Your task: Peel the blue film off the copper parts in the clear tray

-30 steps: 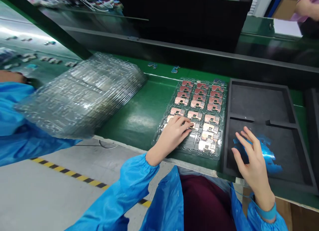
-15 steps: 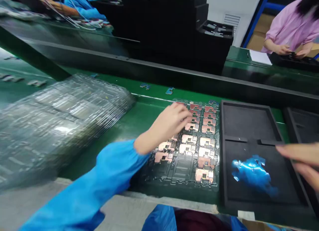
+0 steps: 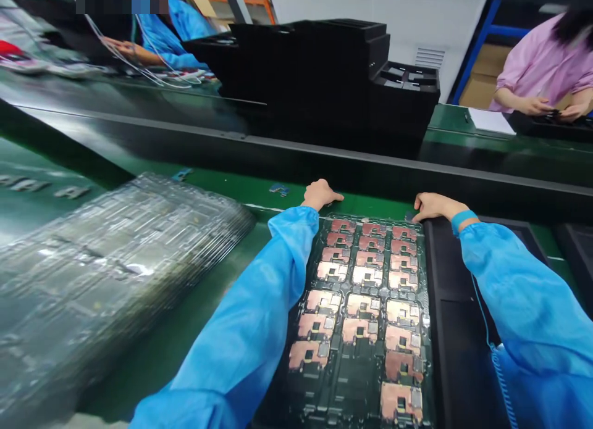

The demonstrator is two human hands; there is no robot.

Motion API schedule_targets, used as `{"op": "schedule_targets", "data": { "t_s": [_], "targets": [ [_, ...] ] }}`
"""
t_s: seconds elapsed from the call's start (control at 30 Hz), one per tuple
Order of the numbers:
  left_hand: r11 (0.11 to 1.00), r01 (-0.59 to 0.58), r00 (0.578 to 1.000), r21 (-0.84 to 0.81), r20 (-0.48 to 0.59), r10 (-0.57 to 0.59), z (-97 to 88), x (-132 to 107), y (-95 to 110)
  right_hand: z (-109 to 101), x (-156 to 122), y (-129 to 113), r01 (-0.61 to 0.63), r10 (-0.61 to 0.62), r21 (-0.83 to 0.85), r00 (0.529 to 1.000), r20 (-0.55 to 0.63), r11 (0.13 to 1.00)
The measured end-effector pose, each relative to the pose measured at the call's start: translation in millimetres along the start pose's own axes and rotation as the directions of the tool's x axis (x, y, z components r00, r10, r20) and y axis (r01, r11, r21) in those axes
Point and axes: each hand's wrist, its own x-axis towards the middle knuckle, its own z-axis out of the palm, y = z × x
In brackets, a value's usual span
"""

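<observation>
A clear blister tray (image 3: pixel 343 379) lies on the green belt (image 3: pixel 259 197), holding several copper-coloured flat parts (image 3: pixel 365 274); its nearest pockets are empty. Both my arms reach over it to its far edge. My left hand (image 3: pixel 319 194) rests just past the tray's far left corner, fingers curled and pointing right; I cannot see what they grip. My right hand (image 3: pixel 433 205) is at the far right corner, fingertips pinched down on the tray's edge.
A black foam tray (image 3: pixel 456 355) sits against the blister tray's right side. A stack of empty clear trays (image 3: pixel 115 250) lies on the left. Black trays (image 3: pixel 324 77) are piled behind the rail. Two other people (image 3: pixel 542 65) (image 3: pixel 162 28) are at work beyond.
My left hand has moved from the tray's middle to its far left corner. My right hand has swung from the black foam tray to the far right corner. The view tilted upward.
</observation>
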Motion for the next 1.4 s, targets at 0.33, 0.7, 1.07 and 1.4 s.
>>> {"op": "schedule_targets", "data": {
  "t_s": [0.33, 0.7, 1.07, 1.4],
  "targets": [
    [0.950, -0.091, 0.993, -0.300, -0.098, 0.064, -31.5, -45.2, -30.1, -9.7, 11.6, 25.9, 0.059, -0.074, 0.223, 0.995, 0.062, 0.973],
    [0.968, -0.011, 0.962, -0.252, 0.262, 0.079, -42.0, -198.8, -125.0, -6.3, -81.5, -50.5, 0.348, -0.121, 0.587, 0.912, -0.391, 0.731],
    [0.530, 0.016, 0.800, -0.848, 0.329, 0.501, -36.3, -342.2, -10.8, -0.2, -256.9, -145.6, 0.675, -0.735, 0.503, 0.669, -0.109, 0.540],
    [0.286, 0.071, 0.942, -0.956, 0.158, 0.295, 22.5, -382.1, 14.0, 73.1, -292.8, -139.7, 0.655, -0.260, 0.377, 0.663, -0.702, 0.655]
  ]
}}
